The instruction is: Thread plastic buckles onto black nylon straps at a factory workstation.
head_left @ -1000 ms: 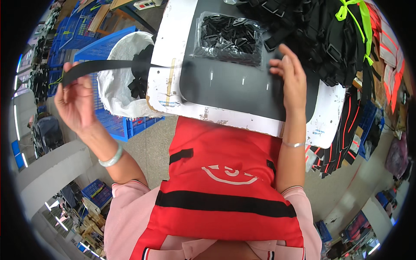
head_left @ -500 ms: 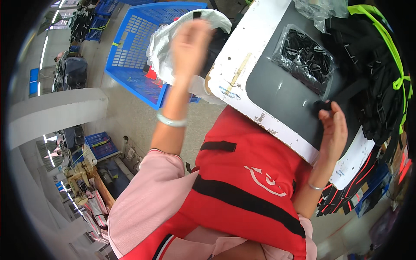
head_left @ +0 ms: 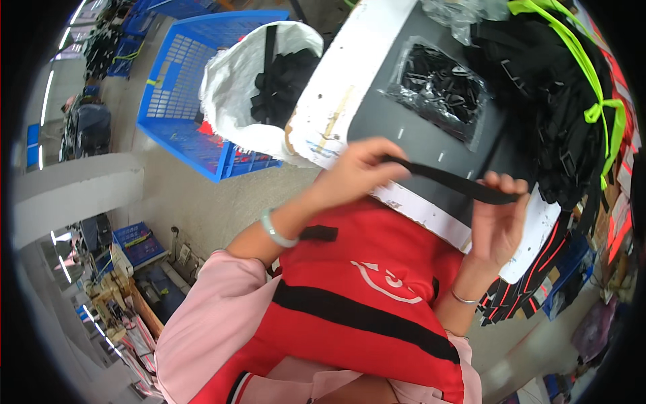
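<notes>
A black webbing strap (head_left: 452, 180) stretches between my two hands, above the near edge of the table. My left hand (head_left: 360, 172) pinches one end of it between thumb and fingers. At the other end, my right hand (head_left: 499, 212) has its fingers curled on the strap. Just beyond the strap, a clear plastic bag of small black buckles (head_left: 441, 91) lies on the table's dark grey top (head_left: 377, 121). To the right is a thick heap of black straps (head_left: 538, 87) with buckles on them, tied with a bright yellow-green band (head_left: 599, 111).
A white woven sack (head_left: 225, 87) with black straps inside stands beyond the table's left edge, against a blue plastic crate (head_left: 158, 114). The table has a chipped white border (head_left: 326, 87). Crumpled clear plastic (head_left: 464, 13) lies at its far side. Striped straps (head_left: 525, 289) hang at the right.
My left hand has come back from over the white sack to the table's near edge and now holds one strap end. The strap is drawn out between both hands. The view has shifted slightly.
</notes>
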A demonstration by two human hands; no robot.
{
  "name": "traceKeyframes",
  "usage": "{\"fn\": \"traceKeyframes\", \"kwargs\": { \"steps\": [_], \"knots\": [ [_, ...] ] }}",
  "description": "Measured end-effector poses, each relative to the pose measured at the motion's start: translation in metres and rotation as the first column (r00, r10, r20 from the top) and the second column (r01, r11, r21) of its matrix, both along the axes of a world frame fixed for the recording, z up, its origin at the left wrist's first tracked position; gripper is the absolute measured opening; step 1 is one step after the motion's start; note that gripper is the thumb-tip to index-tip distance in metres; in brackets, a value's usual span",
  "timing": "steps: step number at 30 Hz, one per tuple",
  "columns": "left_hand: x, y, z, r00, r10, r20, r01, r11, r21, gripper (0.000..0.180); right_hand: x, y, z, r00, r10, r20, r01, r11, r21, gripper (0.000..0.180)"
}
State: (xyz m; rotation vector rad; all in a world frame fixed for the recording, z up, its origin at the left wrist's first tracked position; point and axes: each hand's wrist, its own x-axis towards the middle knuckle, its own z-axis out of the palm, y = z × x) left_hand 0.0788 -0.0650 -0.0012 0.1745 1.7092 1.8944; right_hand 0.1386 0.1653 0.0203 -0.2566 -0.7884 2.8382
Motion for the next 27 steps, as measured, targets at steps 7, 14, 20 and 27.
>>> {"fn": "traceKeyframes", "kwargs": {
  "steps": [7,14,20,27],
  "knots": [
    [-0.041,-0.068,-0.026,0.746,0.511,0.426,-0.665,0.590,0.457,0.013,0.028,0.073,0.038,0.943,-0.261,-0.207,0.246,0.965,-0.092,0.002],
    [-0.095,-0.014,-0.011,0.895,0.351,0.276,-0.436,0.821,0.369,0.016,0.043,0.093,-0.002,0.937,-0.349,-0.016,0.345,0.916,0.204,0.021],
    [-0.119,0.068,-0.024,0.591,-0.425,-0.686,-0.253,0.710,-0.657,0.029,0.025,0.030,0.001,0.961,-0.183,0.207,0.062,0.873,0.484,0.022],
    [-0.128,0.083,-0.022,0.607,-0.569,-0.554,-0.096,0.640,-0.763,0.027,0.022,0.017,-0.007,0.963,-0.068,0.259,-0.086,0.839,0.538,0.023]
  ]
}}
